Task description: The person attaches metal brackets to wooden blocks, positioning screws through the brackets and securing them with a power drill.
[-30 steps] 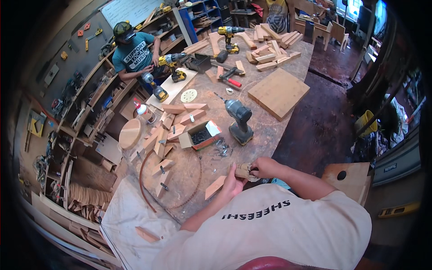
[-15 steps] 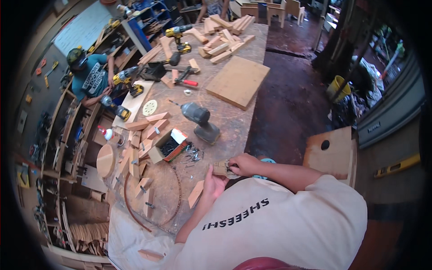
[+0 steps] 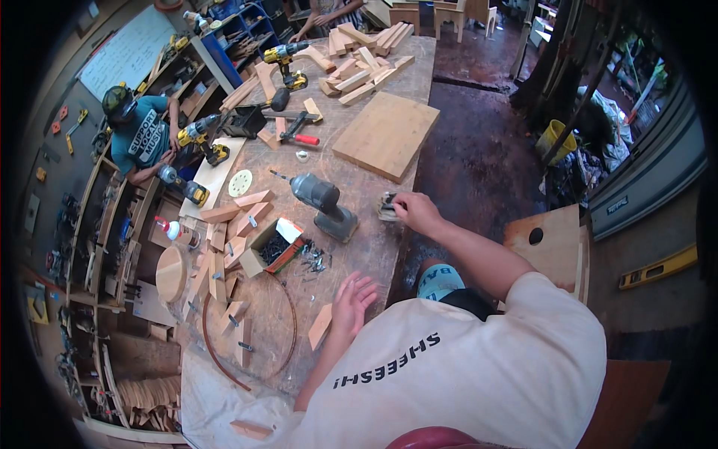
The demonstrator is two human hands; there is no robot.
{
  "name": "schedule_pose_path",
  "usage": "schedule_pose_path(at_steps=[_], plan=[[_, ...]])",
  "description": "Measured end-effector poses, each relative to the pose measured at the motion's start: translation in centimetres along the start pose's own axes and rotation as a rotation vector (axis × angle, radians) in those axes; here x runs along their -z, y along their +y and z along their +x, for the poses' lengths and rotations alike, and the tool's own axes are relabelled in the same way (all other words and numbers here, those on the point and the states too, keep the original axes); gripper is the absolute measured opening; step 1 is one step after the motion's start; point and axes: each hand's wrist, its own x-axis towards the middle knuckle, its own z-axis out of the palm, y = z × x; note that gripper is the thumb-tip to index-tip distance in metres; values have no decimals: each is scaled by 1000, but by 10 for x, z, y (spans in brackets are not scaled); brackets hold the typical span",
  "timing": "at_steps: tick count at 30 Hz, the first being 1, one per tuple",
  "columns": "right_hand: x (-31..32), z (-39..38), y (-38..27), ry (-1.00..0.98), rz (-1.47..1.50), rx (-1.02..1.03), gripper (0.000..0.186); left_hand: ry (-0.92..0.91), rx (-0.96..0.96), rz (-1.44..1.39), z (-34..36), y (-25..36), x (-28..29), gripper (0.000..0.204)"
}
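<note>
My right hand [image 3: 417, 213] reaches out over the right edge of the workbench. Its fingers are closed on a small grey-tan piece [image 3: 388, 208], whose kind I cannot make out. My left hand [image 3: 354, 301] is open and holds nothing, palm up and fingers spread above the bench. Beside it lies an angled wooden block [image 3: 320, 326]. Ahead of my hands a grey cordless impact driver [image 3: 321, 202] stands on its battery with a bit fitted. An opened box of dark screws [image 3: 277, 247] stands to its left, with loose screws [image 3: 315, 259] spilled beside it.
A square wooden board [image 3: 385, 136] lies on the workbench [image 3: 351, 247]. Wood offcuts [image 3: 366, 67] are piled behind it. A red-handled clamp [image 3: 306, 139], a curved brown strip [image 3: 212, 348] and a glue bottle [image 3: 176, 229] lie around. A co-worker [image 3: 142, 135] is at the far left.
My right hand has moved forward, away from my left, carrying the small piece to the bench edge. My left hand has let go of the tan piece and opened.
</note>
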Motion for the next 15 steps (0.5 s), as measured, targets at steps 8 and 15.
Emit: schedule_pose_path(at_steps=[8,15], plan=[[-64,30,60,-240,-287,247,16,250,-333,410,-14,18,58,35],[-68,32,23,-247,-362,-100,25,360,-533,768,-17,7,113,29]])
